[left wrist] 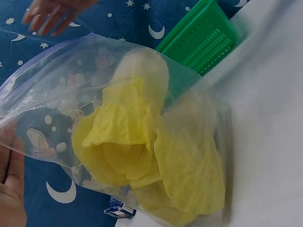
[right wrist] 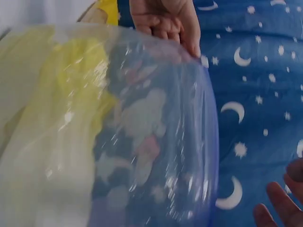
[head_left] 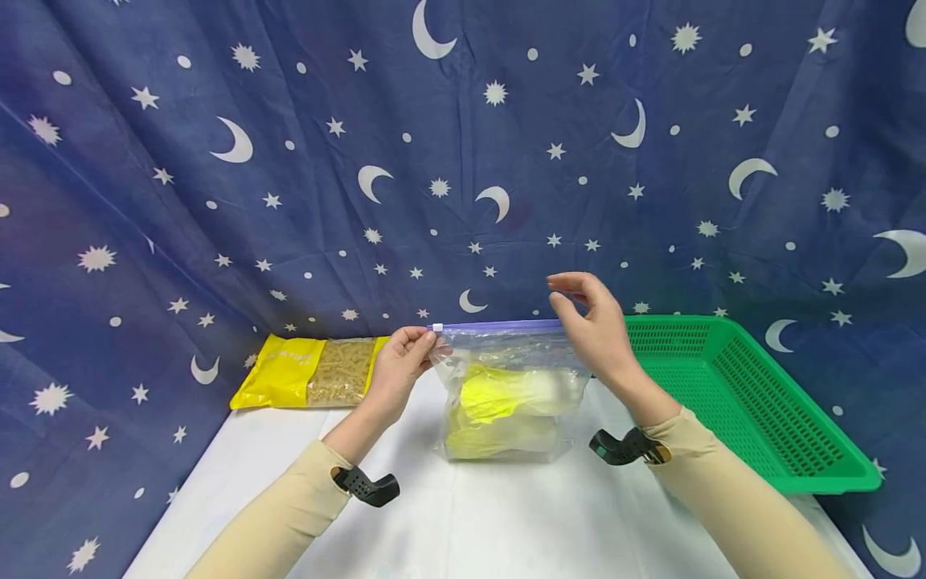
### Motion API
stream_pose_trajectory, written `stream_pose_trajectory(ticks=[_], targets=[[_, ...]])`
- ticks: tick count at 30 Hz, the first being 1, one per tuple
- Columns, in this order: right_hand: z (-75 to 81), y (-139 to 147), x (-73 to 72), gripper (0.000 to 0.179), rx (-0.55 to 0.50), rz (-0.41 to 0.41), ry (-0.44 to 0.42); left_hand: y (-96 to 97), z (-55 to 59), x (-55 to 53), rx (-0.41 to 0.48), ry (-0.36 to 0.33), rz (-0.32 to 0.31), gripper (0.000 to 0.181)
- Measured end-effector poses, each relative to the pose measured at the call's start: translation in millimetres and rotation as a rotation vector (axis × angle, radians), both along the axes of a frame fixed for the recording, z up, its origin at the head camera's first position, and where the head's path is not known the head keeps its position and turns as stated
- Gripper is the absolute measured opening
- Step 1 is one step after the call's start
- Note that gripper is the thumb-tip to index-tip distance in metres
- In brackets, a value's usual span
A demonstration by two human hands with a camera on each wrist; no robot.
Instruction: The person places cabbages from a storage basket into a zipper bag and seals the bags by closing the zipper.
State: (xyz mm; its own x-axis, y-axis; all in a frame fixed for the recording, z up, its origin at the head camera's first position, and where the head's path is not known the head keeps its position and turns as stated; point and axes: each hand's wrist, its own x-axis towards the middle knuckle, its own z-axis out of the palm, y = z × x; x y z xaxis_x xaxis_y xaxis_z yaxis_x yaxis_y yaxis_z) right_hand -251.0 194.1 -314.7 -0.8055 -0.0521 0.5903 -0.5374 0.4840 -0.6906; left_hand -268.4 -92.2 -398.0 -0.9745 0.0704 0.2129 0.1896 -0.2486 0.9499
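A clear slider bag (head_left: 506, 342) with a purple zip strip (head_left: 499, 327) stands upright over the white table. Inside lie two baby napa cabbages (head_left: 499, 394), one above the other, with yellow leaves and pale stems. My left hand (head_left: 396, 366) pinches the bag's top left corner, right beside the white slider (head_left: 437, 327). My right hand (head_left: 599, 330) is raised at the top right corner, fingers loosely bent with a gap to the thumb and nothing between them. In the right wrist view its fingertips (right wrist: 279, 208) are apart from the purple edge.
To the left lies a yellow pack (head_left: 282, 371) with a see-through window showing tan contents. A green perforated basket (head_left: 767, 402) sits on the right, partly behind my right forearm. A dark blue curtain (head_left: 463, 145) with moons and stars hangs behind the white table (head_left: 463, 523).
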Motion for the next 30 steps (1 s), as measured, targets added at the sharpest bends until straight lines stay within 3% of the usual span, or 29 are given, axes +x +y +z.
stream_pose_trajectory(ticks=[7,13,20,30], targets=[[11.3,-58.0,-5.2,0.026,0.346,0.137,-0.057,-3.0,0.4,2.3,-0.033,0.030,0.006,0.017],[9.7,-92.5,-15.1,0.024,0.539,0.193,-0.050,-3.8,1.6,4.3,-0.036,0.072,0.026,0.016],[10.9,-110.1,-25.3,0.020,0.632,0.183,-0.052,-3.8,2.5,5.1,-0.022,0.087,0.028,0.015],[13.9,-116.8,-30.0,0.013,0.615,0.216,-0.125,-5.2,3.4,4.8,-0.031,0.127,0.035,0.016]])
